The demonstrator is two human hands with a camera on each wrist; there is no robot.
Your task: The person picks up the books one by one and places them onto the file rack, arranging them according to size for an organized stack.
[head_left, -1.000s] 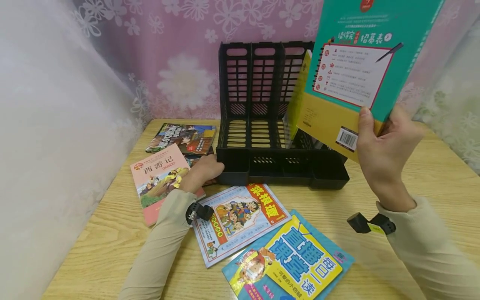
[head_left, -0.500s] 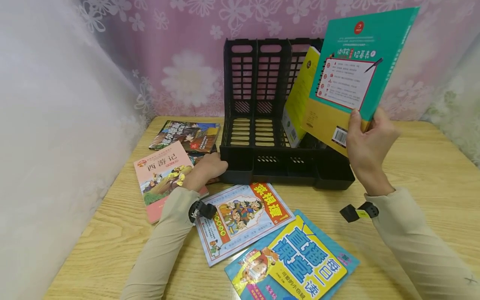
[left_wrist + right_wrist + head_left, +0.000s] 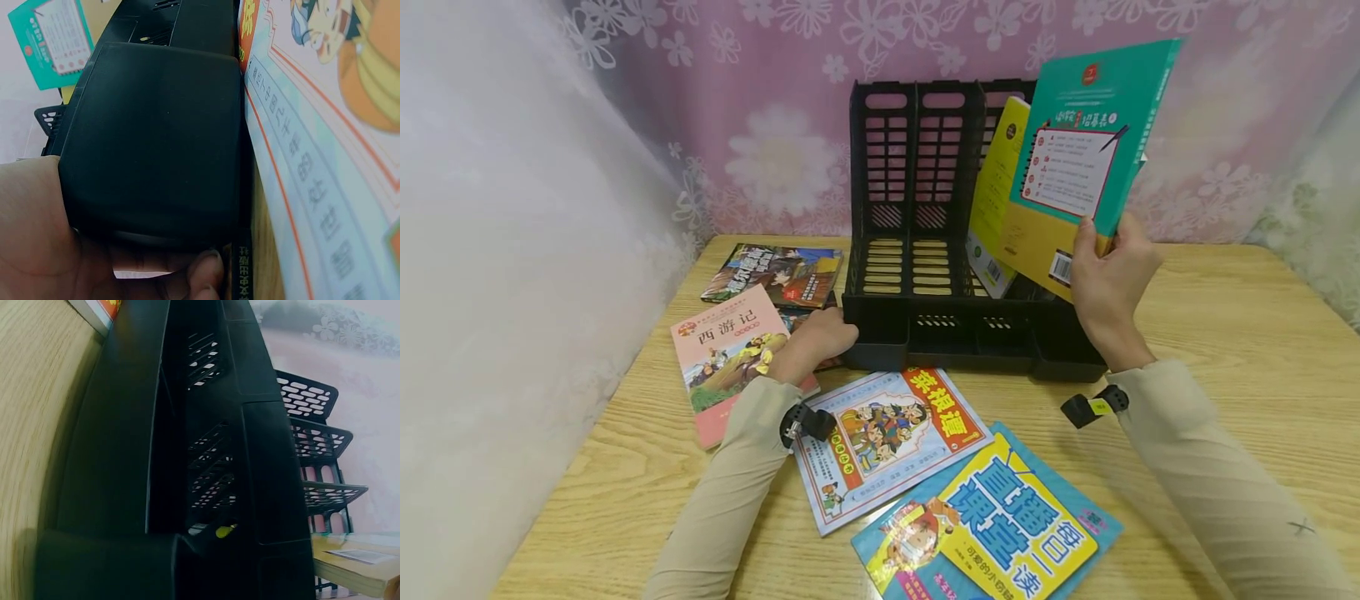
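Observation:
My right hand [image 3: 1114,283] pinches the lower right edge of a green-and-yellow book [image 3: 1071,171], thumb on its back cover. The book is tilted over the right part of a black slatted book rack [image 3: 970,354]. Its lower edge also shows in the right wrist view as a thick book corner [image 3: 369,569] beside the rack. Just left of it, a yellow-green book [image 3: 992,200] leans inside the rack. My left hand [image 3: 822,335] grips the rack's front left corner; in the left wrist view its fingers [image 3: 203,272] curl against the black tray wall [image 3: 156,144].
A pink book [image 3: 730,354] and a dark-covered comic book [image 3: 775,275] lie left of the rack. In front are a pale blue book [image 3: 887,442] and a blue-and-yellow book [image 3: 1000,525], on the wooden table [image 3: 1225,350]. A floral curtain [image 3: 775,150] hangs behind.
My right hand has brought the green-and-yellow book left and lower, closer over the rack. The left hand stays at the rack's corner; the head view has shifted slightly.

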